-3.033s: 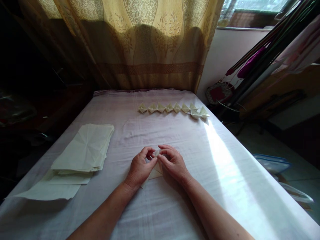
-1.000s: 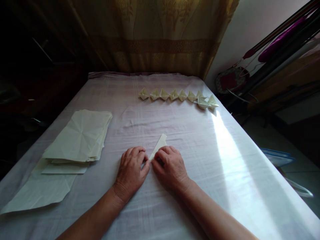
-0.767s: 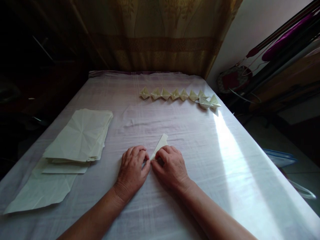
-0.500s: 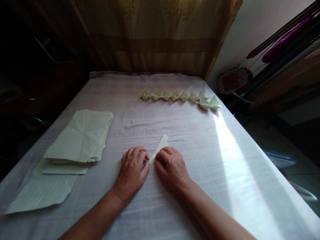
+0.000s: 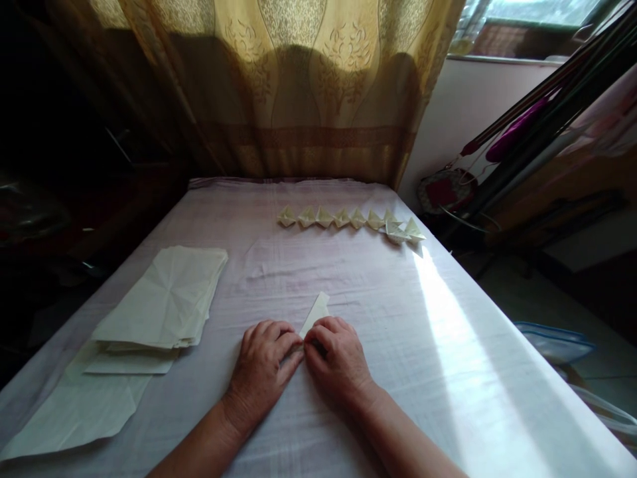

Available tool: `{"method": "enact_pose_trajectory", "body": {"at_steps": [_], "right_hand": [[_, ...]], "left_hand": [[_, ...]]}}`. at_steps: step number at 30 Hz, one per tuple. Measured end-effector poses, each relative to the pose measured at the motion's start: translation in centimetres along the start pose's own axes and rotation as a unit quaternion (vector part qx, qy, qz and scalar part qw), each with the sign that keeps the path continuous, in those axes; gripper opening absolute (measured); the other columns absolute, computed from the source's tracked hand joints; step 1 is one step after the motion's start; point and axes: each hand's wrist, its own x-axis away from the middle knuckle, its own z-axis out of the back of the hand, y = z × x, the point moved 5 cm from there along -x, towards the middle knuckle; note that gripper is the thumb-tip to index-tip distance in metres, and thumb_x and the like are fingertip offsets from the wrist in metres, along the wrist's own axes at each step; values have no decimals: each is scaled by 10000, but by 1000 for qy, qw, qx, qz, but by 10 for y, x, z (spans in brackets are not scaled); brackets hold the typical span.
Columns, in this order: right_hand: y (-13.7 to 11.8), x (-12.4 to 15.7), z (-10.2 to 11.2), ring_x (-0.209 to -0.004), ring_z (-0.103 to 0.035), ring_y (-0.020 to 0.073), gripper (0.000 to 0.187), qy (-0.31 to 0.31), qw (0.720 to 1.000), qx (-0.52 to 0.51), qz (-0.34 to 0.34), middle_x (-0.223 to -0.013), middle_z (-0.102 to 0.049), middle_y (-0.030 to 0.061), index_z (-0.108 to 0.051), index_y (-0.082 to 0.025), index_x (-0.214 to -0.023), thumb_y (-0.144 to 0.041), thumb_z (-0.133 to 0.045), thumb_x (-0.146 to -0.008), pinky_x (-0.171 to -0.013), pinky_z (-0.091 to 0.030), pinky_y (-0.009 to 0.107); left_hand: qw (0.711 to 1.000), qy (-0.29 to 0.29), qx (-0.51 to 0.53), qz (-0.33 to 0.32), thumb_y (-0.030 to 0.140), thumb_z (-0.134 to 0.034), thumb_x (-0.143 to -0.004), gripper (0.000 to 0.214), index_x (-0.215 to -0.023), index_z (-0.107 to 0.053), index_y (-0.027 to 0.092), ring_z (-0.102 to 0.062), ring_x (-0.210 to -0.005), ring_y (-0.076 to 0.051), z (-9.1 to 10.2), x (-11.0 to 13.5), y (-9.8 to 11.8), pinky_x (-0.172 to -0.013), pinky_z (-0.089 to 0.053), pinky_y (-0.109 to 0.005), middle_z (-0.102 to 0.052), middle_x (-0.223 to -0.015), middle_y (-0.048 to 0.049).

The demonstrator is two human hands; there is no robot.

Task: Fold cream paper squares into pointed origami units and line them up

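Note:
A small folded piece of pale paper [image 5: 316,312] lies slanted on the cloth-covered table, its narrow top end pointing away from me. My right hand [image 5: 337,348] covers its lower right part, with the thumb and fingers pinched together on it. My left hand [image 5: 269,355] meets it from the other side; its thumb and forefinger are closed at the paper's near tip. The fingertips of both hands nearly touch, and the lower end of the paper is hidden under them.
At the left lies a stack of creased paper sheets [image 5: 164,299], with a longer loose sheet [image 5: 74,411] under it. Several folded paper shapes [image 5: 341,218] stand in a row near the far edge. A curtain [image 5: 298,86] hangs behind the table [image 5: 398,318].
The camera view has tilted up, so everything sits lower and more curtain and a window show. My hands have drawn closer together at the near tip of the folded paper.

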Motion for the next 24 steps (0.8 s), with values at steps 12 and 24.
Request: {"method": "enact_pose_trajectory", "body": {"at_steps": [12,24], "right_hand": [[48,-63,17,-1097,-567,234,527,-86,989,119,18,-1227,-649,75,-711,-242,-1124,33,-478,-741,-953,-445,363],[57,-68,42,-764,-638,146,242,-230,968,94,-26,-890,-727,11,-746,-226,-900,-126,-562,-780,-688,-455,221]], "left_hand": [[997,12,-41,-60,230,-662,-868,58,-909,-688,260,-583,-929,-193,2,-4,2,-904,-372,-390,-672,-1000,0],[973,64,-168,-147,134,-585,-889,187,-936,-710,265,-596,-1018,-222,11,-17,-11,-957,-408,-418,-696,-1088,-35]]}}
